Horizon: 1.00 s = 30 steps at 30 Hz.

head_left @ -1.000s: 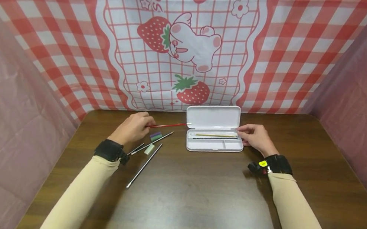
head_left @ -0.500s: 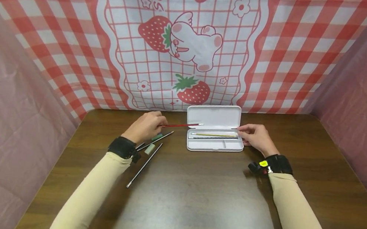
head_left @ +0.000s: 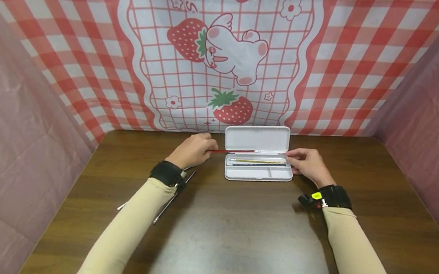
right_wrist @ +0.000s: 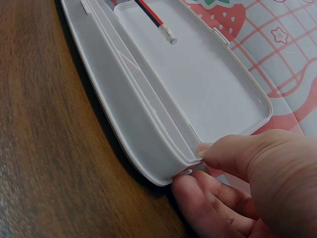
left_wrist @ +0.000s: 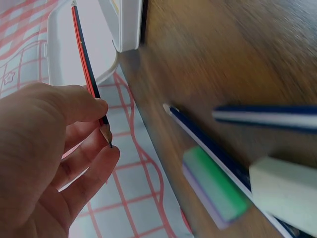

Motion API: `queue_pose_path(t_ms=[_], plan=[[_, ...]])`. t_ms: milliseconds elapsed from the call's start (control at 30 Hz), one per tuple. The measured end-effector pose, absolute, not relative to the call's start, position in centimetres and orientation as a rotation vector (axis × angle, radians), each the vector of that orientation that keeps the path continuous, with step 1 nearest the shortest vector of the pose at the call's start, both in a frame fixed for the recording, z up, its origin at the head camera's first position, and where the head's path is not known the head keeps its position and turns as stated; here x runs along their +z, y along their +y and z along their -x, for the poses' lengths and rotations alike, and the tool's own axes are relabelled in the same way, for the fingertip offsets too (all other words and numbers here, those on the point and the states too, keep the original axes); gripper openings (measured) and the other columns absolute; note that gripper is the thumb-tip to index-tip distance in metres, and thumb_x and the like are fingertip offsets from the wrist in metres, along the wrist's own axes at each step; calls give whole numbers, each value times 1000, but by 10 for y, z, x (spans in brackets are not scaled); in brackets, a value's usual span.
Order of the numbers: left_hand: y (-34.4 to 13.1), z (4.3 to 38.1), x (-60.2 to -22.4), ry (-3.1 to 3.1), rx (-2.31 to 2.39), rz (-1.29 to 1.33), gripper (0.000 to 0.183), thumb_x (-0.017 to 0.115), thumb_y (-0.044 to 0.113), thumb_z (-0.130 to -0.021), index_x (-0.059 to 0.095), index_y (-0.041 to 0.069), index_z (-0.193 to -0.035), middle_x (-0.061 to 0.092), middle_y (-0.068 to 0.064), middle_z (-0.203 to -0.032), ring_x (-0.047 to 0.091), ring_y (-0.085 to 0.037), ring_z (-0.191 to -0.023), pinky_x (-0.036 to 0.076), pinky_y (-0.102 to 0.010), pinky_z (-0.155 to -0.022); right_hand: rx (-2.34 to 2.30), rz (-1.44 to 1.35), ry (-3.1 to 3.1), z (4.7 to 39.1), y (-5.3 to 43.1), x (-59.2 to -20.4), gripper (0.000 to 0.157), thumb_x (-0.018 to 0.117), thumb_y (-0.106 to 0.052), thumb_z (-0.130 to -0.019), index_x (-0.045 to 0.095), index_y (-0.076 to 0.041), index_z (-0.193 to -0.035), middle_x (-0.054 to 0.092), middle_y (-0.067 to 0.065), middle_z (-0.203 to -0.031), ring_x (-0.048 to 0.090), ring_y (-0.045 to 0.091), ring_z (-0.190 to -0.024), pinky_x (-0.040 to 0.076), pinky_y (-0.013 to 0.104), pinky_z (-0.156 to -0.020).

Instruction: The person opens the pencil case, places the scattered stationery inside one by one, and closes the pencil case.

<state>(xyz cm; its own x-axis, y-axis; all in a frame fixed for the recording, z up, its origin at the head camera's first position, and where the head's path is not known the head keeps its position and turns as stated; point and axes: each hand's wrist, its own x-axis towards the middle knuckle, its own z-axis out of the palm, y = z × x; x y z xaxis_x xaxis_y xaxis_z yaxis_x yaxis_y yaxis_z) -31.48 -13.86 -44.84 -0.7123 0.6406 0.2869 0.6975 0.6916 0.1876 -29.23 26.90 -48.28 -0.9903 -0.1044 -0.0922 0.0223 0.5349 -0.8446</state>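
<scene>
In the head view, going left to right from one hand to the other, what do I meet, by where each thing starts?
Left hand → red pencil → open white pencil case → right hand.

The worktop [head_left: 253, 239] is brown wood grain with a shiny patch up front. White pencil case [head_left: 244, 172] sits near the far edge, lid open. Over left there's a dark pencil [head_left: 172, 200] lying at a slant, and a thin white tip [head_left: 120, 208] pokes out past the sleeve [head_left: 129, 230]. Left wrist view also gets a blue-and-white pencil [left_wrist: 207, 143], a green-and-purple block [left_wrist: 213, 186] right beside it, plus a pale block [left_wrist: 285, 188].
</scene>
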Motion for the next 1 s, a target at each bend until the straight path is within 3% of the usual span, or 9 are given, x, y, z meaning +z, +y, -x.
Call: queue_pose_path(t_ms=[300, 467, 533, 800, 1000], plan=[[-116, 320, -449, -2675, -419, 1156, 18, 73, 0, -99, 84, 4, -111, 77, -11, -100, 74, -26, -92, 63, -42, -85, -1464, 63, 2628, 293, 269, -483, 40, 76, -18, -108, 73, 6, -140, 71, 19, -111, 65, 9, -75, 64, 19, -70], [-101, 311, -438, -2686, -381, 1155, 17, 73, -3, -99, 83, 0, -113, 79, -17, -106, 79, -31, -98, 65, -45, -92, -1462, 59, 2618, 294, 269, -484, 42, 77, -19, -108, 72, 6, -141, 71, 18, -113, 65, 10, -77, 65, 19, -70], [-99, 324, -451, -2673, -374, 1170, 17, 72, 1, -101, 83, 2, -113, 80, -14, -107, 79, -29, -100, 65, -43, -94, -1462, 65, 2620, 294, 269, -484, 42, 77, -19, -108, 72, 7, -141, 71, 19, -113, 66, 9, -77, 65, 19, -70], [-81, 314, -441, -2692, -327, 1167, 19, 72, 1, -99, 83, 3, -115, 79, -15, -108, 80, -32, -104, 65, -45, -96, -1453, 74, 2636, 294, 270, -484, 41, 75, -18, -109, 72, 7, -141, 70, 20, -114, 66, 9, -78, 65, 20, -71], [-76, 356, -501, -2602, -278, 1155, 21, 74, 8, -93, 84, 15, -110, 74, -4, -101, 75, -24, -94, 62, -49, -86, -1461, 66, 2623, 294, 269, -485, 40, 75, -19, -109, 73, 6, -140, 70, 20, -113, 66, 10, -77, 65, 20, -71]])
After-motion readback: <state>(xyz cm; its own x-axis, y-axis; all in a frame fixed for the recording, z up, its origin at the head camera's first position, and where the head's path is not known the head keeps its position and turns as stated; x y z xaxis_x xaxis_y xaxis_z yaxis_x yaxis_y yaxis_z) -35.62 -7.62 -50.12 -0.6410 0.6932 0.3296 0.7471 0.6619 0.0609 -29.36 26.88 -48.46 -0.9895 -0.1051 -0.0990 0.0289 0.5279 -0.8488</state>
